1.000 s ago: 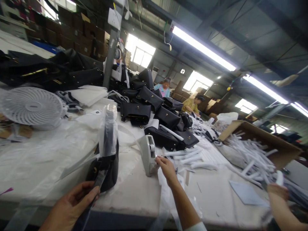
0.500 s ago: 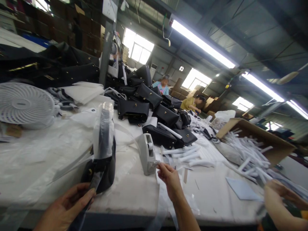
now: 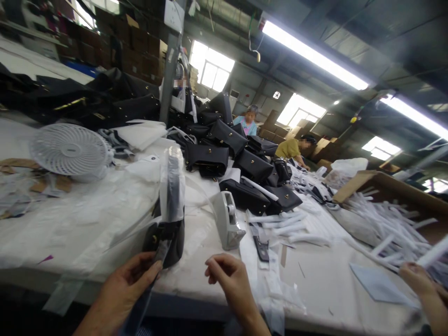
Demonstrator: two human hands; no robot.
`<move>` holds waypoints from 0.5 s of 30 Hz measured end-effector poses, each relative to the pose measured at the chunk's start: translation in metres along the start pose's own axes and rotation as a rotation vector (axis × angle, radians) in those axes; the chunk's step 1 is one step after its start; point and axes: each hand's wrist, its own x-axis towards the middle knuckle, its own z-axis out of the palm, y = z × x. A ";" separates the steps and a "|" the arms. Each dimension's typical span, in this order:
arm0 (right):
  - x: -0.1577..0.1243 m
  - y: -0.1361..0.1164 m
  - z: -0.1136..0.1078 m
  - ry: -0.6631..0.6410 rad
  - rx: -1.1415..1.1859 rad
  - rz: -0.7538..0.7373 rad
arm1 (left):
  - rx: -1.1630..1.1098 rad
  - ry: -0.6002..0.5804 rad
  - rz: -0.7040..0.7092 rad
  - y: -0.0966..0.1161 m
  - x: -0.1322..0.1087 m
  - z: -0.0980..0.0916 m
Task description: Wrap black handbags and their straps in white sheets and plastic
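A black handbag [image 3: 176,245] stands near the table's front edge, its upright handle [image 3: 172,186] wrapped in clear plastic. My left hand [image 3: 135,277] grips the bag's black strap [image 3: 162,250] between thumb and fingers, and the strap hangs down over the edge. To the right, my right hand [image 3: 226,275] is in the air with curled, pinched fingers; whatever they may hold is too small to make out. Just beyond it sits a grey tape dispenser [image 3: 226,221], with tape at its front end. A dark strap piece [image 3: 261,248] lies right of the dispenser.
Black handbags [image 3: 254,165] are piled at the back. A white fan [image 3: 72,150] stands left. White tubes [image 3: 290,221] lie on the table, more in a cardboard box [image 3: 402,186]. Another person's hand [image 3: 416,277] holds a white tube at right. A metal post [image 3: 170,74] rises behind.
My right hand has drawn away from the tape dispenser, towards the handbag. My left hand keeps its grip on the strap. The view has turned left, and the other person's hand now holds a tube.
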 end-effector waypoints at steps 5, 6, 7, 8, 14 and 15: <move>0.003 -0.033 0.071 -0.264 -0.109 -0.093 | -0.036 -0.080 0.055 0.010 -0.004 0.003; 0.008 -0.036 0.080 -0.251 -0.147 -0.100 | -0.038 -0.073 0.078 0.010 -0.004 0.002; 0.012 -0.037 0.087 -0.221 -0.200 -0.102 | -0.041 -0.067 0.105 0.009 -0.003 0.002; 0.017 -0.038 0.091 -0.184 -0.265 -0.102 | -0.043 -0.066 0.131 0.007 -0.002 0.001; 0.034 -0.038 0.092 -0.202 -0.329 -0.017 | -0.060 -0.132 0.177 0.001 0.003 -0.004; 0.036 -0.037 0.090 -0.229 -0.265 0.007 | -0.061 -0.154 0.166 0.001 0.002 -0.005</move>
